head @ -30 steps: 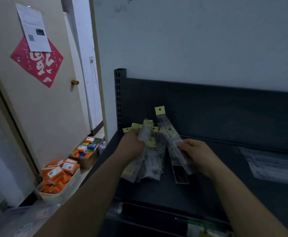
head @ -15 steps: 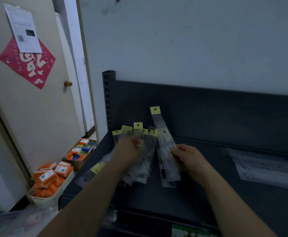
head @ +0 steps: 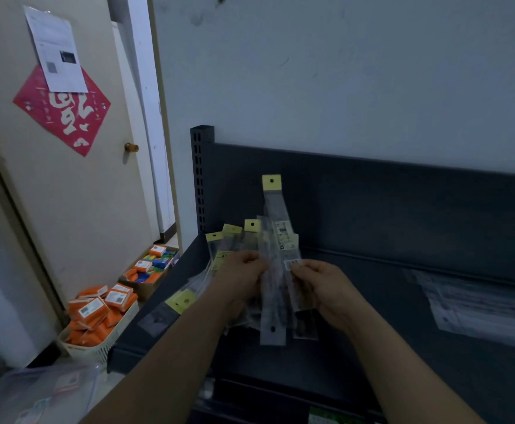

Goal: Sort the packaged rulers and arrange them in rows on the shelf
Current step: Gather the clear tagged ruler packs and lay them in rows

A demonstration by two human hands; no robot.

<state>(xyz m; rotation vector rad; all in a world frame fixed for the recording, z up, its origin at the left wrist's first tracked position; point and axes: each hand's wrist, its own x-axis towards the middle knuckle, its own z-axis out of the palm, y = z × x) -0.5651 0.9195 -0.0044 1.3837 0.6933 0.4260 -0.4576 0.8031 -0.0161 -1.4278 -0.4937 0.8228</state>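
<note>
A fanned bundle of clear-sleeved packaged rulers (head: 268, 270) with yellow hang tabs is held upright above the dark shelf (head: 372, 316).

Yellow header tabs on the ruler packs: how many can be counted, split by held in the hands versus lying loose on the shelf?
Tabs on packs held in the left hand and right hand: 4, the tallest included.
Tabs on the shelf, lying loose: 1.
Total: 5. Others may be hidden in the bunch.
</note>
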